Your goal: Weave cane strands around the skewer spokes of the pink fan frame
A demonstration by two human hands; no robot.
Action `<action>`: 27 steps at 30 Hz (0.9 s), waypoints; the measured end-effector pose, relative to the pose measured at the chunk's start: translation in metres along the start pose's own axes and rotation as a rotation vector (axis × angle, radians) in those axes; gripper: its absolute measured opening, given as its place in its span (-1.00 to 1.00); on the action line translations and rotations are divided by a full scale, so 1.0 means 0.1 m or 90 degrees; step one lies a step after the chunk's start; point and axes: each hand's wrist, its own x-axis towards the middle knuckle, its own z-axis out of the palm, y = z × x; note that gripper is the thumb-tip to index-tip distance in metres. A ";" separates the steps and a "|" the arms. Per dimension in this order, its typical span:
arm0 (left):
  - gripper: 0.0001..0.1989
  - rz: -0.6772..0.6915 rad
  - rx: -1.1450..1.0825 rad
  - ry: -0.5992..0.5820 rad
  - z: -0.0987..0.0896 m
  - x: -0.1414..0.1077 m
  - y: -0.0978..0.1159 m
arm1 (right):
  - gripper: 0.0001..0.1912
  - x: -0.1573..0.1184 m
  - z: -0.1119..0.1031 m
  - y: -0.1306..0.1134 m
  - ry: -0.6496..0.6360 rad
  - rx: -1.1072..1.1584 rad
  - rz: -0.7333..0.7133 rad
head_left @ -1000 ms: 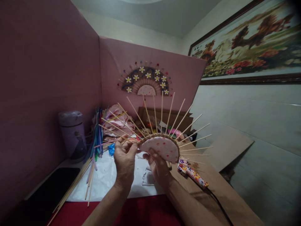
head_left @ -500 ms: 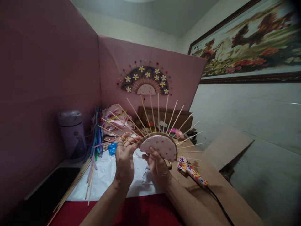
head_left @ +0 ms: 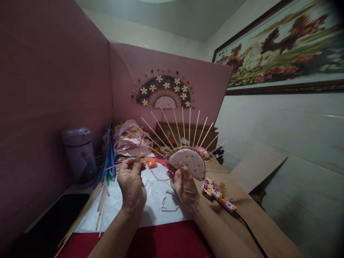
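My right hand (head_left: 186,188) grips a half-round fan frame (head_left: 188,159) by its lower edge, thumb across the front. White fabric with reddish dots covers its face, a brown woven band runs along the curve, and thin wooden sticks radiate from it. To its left, apart from the fabric face, my left hand (head_left: 131,186) is raised with thumb and forefinger pinched together; whatever they hold is too fine to make out. A thin pale cord (head_left: 158,178) loops over the white sheet (head_left: 107,211) between the hands. An orange packet (head_left: 151,162) lies just beyond my left fingertips.
A flower-patterned glue gun (head_left: 219,195) with a black cable rests on brown board at right. Left are pipe cleaners (head_left: 109,154), loose sticks (head_left: 80,215), a purple bottle (head_left: 80,157) and bunched pink fabric (head_left: 131,139). A finished decorated fan (head_left: 166,85) hangs on the pink partition.
My left hand has drawn back from the fan frame's left side, and its spread fingers have closed into a pinch. The frame has shifted slightly right and turned. The orange packet now shows.
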 end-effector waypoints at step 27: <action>-0.63 -0.264 0.025 -0.250 0.00 -0.08 -0.07 | -0.75 0.17 -0.09 -0.21 -0.027 0.007 -0.083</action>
